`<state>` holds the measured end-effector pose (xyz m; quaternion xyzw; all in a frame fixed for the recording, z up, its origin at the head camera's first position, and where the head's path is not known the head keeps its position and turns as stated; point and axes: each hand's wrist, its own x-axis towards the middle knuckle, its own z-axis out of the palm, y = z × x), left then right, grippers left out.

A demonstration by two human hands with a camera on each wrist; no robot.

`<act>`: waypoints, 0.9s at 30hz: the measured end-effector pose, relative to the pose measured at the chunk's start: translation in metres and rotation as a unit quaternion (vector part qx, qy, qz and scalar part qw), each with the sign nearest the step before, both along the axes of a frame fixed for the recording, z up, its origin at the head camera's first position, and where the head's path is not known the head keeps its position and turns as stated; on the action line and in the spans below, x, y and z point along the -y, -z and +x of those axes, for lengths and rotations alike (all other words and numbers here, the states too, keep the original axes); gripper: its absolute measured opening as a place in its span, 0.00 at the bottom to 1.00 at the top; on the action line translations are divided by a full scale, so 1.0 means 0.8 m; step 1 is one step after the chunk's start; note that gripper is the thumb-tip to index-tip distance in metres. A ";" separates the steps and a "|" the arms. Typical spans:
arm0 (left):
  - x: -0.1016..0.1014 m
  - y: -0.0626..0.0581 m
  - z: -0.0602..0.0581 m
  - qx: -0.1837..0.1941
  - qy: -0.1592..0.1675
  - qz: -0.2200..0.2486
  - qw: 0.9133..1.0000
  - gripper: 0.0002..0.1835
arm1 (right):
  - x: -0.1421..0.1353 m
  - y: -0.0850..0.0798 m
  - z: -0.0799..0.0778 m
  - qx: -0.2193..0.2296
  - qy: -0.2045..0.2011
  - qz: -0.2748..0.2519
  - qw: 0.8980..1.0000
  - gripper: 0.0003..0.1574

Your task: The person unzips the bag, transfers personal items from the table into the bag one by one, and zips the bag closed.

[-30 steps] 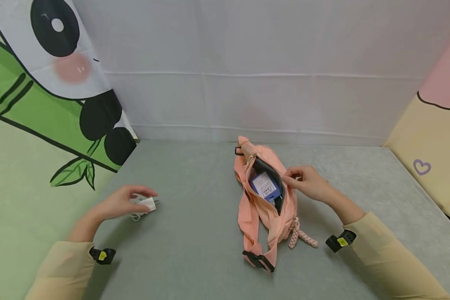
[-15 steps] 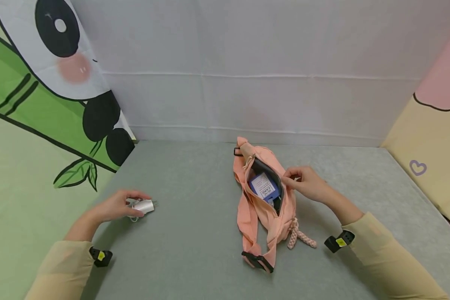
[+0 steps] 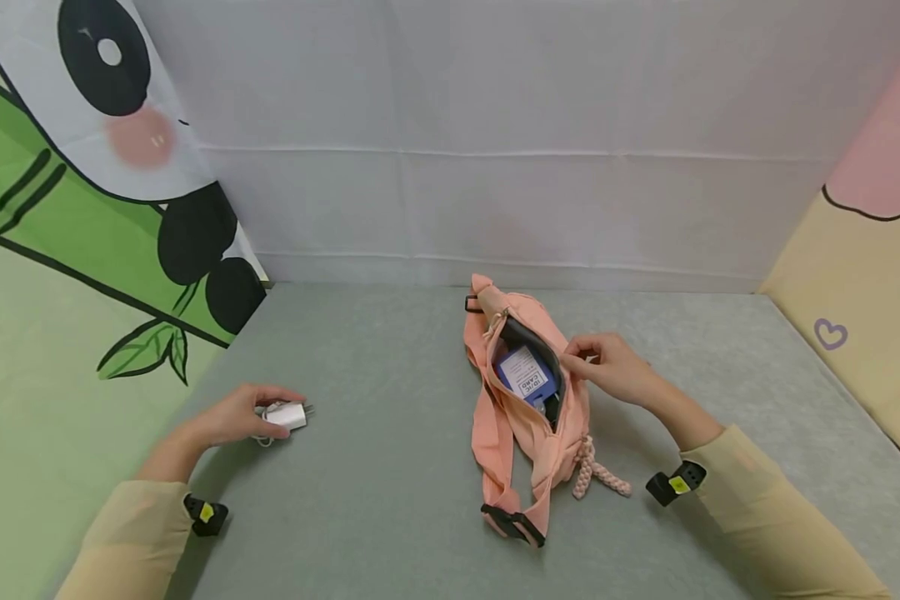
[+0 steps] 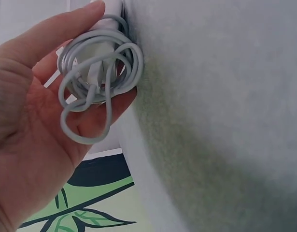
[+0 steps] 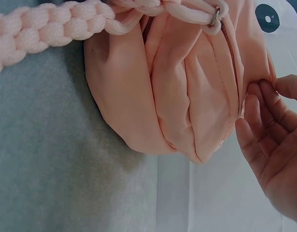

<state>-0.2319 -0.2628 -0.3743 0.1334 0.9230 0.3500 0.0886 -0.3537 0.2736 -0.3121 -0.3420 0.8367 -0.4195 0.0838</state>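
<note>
My left hand [image 3: 234,419] grips a white charger plug [image 3: 286,415] at the left of the table, its metal prongs pointing right. In the left wrist view a coiled white cable [image 4: 97,79] is bundled with it between thumb and fingers. A pink waist bag [image 3: 570,417] lies right of the middle with its zip undone and dark lining showing. Inside it sits a blue card holder [image 3: 527,372] with a white label reading ID/IC CARD; darker things below it are partly hidden. My right hand [image 3: 613,367] pinches the bag's right opening edge between thumb and fingers, as the right wrist view shows.
The bag's strap [image 3: 492,433] trails toward me and ends in a black buckle [image 3: 513,524]. A braided pink cord [image 3: 598,475] hangs off the bag's right side. Beyond the grey table [image 3: 375,467] stands a pale cloth backdrop [image 3: 435,200], with printed panels on both sides.
My left hand, with the charger, has drawn slightly left and the plug's face has turned a little. My right hand stays on the bag's edge.
</note>
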 end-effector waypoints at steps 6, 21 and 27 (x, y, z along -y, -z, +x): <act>-0.013 0.001 -0.005 0.005 -0.012 -0.001 1.000 0.25 | -0.011 0.009 -0.015 -0.004 -0.005 -0.007 1.000 0.12; -0.068 -0.005 -0.025 0.000 -0.048 0.006 0.999 0.27 | -0.028 0.013 -0.046 0.010 -0.028 -0.010 1.000 0.11; -0.108 -0.015 -0.050 -0.007 -0.033 0.029 0.999 0.27 | -0.032 0.014 -0.059 0.002 -0.038 -0.017 0.999 0.12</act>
